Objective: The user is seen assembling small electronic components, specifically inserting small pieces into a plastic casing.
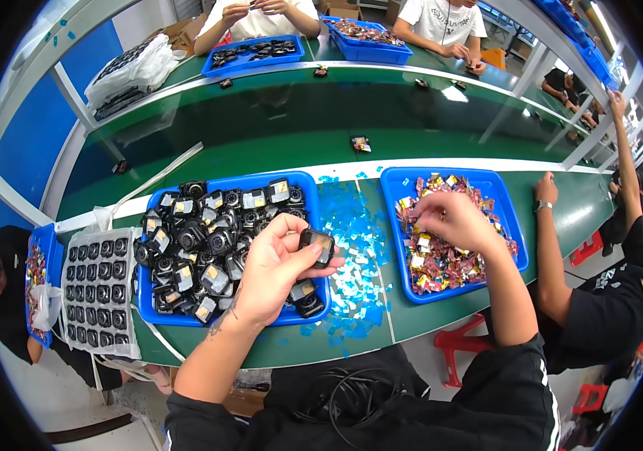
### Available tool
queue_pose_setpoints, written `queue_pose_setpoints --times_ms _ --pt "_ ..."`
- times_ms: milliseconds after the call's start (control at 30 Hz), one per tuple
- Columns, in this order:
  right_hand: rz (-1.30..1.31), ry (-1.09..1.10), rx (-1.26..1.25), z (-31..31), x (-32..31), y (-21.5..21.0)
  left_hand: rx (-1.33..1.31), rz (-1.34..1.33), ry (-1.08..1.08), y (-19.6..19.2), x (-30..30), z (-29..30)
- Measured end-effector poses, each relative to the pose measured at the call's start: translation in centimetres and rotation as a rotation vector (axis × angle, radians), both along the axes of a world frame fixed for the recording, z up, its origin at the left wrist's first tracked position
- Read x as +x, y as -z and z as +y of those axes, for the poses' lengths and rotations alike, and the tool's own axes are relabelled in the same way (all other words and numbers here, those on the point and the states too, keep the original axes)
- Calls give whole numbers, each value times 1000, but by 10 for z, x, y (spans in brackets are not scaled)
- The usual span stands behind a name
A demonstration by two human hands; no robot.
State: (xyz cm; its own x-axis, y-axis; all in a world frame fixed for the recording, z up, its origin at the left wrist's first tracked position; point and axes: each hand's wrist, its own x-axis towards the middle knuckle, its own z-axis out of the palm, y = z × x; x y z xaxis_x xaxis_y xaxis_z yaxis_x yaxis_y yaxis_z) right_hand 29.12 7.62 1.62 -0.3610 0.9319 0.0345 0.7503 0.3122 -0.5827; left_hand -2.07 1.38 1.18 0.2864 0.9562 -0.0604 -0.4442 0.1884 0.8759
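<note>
Left hand (pixel 273 267) pinching small black module (pixel 315 246) above blue tray of modules (pixel 158 314), long axis roughly upright, face toward camera, right hand (pixel 453 219) fingers curled into tray of coloured pieces (pixel 515 218), grip unclear.

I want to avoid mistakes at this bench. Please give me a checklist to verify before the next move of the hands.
1. Left hand grips one black part: ok.
2. Part is held over the left tray: ok.
3. Right hand is in the right tray of small pieces: ok.
4. Right fingers hold a piece: cannot tell.
5. Blue scraps lie between the trays: not ok.
</note>
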Motion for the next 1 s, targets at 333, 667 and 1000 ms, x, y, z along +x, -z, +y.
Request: queue_pose_setpoints --times_ms 333,667,1000 --pt "-143 -19 320 25 8 9 48 117 97 9 3 -3" --pt "206 279 68 -5 18 17 137 212 96 10 5 0" --pt "717 165 -62 -65 -36 -25 377 507 38 11 13 -7"
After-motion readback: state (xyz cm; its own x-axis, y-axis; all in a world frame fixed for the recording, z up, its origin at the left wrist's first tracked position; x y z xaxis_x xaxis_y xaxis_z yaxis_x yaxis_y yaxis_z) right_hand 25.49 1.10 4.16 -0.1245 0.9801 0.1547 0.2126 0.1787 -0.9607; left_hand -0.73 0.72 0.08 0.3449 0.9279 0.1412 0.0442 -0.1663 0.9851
